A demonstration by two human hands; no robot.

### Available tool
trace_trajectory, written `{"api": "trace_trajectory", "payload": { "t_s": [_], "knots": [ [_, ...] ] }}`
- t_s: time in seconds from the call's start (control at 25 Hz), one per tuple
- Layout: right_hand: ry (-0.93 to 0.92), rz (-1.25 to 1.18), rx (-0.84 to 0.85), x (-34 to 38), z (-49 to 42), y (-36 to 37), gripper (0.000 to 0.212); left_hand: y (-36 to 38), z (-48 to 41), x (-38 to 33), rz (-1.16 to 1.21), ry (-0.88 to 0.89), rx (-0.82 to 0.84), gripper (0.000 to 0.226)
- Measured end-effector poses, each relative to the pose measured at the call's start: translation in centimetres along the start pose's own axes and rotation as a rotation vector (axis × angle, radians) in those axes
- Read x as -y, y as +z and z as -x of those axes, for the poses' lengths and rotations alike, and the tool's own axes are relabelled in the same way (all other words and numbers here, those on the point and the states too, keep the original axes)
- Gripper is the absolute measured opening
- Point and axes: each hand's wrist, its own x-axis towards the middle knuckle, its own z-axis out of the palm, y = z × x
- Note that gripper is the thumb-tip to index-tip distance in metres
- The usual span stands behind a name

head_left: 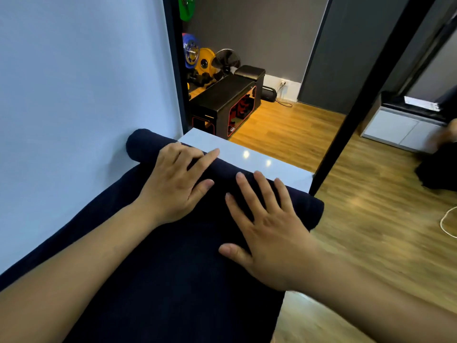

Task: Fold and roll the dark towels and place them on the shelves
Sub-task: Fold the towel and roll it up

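Observation:
A dark navy towel (173, 280) lies lengthwise on a white glossy surface (242, 154) against a pale blue wall. Its far end is rolled into a thick roll (141, 144) that runs from the wall to the surface's right edge. My left hand (175, 184) rests palm down on the roll's left half, fingers spread over its top. My right hand (269, 231) presses flat on the roll's right half, fingers apart. Neither hand grasps the cloth; both lie on it. The unrolled part stretches toward me under my forearms.
A black post (358, 105) rises at the surface's far right corner. Beyond lie a wood floor (296, 134), a black bench (222, 100), coloured weight plates (197, 58), a fan, and a white cabinet (400, 127). A dark cloth heap (437, 169) sits at the right.

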Motion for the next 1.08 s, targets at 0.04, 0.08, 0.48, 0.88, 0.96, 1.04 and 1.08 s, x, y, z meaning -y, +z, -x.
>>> {"api": "trace_trajectory", "payload": {
  "t_s": [0.04, 0.08, 0.48, 0.88, 0.96, 1.04, 1.08],
  "knots": [
    [0.012, 0.004, -0.011, 0.7, 0.2, 0.2, 0.079, 0.0, -0.1, -0.1, -0.011, -0.012, 0.019, 0.052],
    [0.021, 0.013, -0.039, 0.8, 0.1, 0.1, 0.076, 0.0, -0.3, 0.0, -0.003, -0.02, 0.056, 0.053],
    [0.102, -0.055, 0.09, -4.8, -5.8, -2.2, 0.071, 1.5, -3.3, 1.5, 0.072, -0.015, 0.268, 0.052],
    [0.184, 0.105, 0.046, -8.3, -8.9, -1.3, 0.07, 4.5, -7.6, 2.0, 0.085, -0.032, 0.215, 0.053],
    [0.199, 0.12, -0.005, -7.1, -8.4, -0.6, 0.078, 4.4, -6.9, 1.9, 0.102, -0.006, 0.18, 0.056],
    [0.193, 0.129, -0.033, -5.9, -7.5, -0.2, 0.088, 3.9, -6.0, 1.8, 0.117, 0.002, 0.17, 0.059],
    [0.194, 0.126, -0.034, -5.5, -7.2, -0.2, 0.09, 3.6, -5.6, 1.7, 0.12, 0.002, 0.165, 0.059]
  ]
}}
